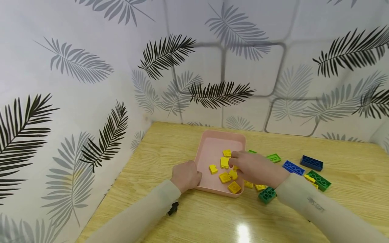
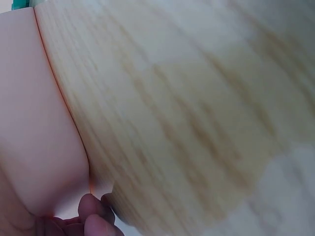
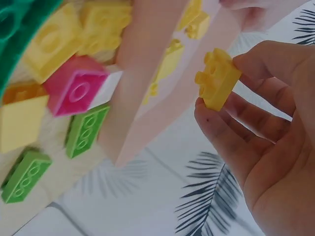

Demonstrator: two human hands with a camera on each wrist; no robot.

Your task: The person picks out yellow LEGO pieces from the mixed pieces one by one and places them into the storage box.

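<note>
My right hand (image 1: pixel 255 167) is over the right side of a shallow pink tray (image 1: pixel 209 133). It pinches a yellow toy building brick (image 3: pixel 218 81) between thumb and fingertips, studs facing away from the palm. At the tray's near left corner my left hand (image 1: pixel 186 176) grips the rim with curled fingers. In the left wrist view, its fingertips (image 2: pixel 93 209) show at the end of the pink wall. Inside the tray lie several loose yellow bricks, among them a brick (image 1: pixel 225 162) near the right hand and another (image 1: pixel 234 187) by the near right corner.
Right of the tray, the wooden table (image 1: pixel 349 162) bears several loose bricks: a dark green one (image 1: pixel 267 194), a blue one (image 1: pixel 293 167), a navy one (image 1: pixel 311 162) and a pink one (image 3: pixel 76 88) close to the tray wall. A leaf-patterned covering (image 1: pixel 197 111) stands behind.
</note>
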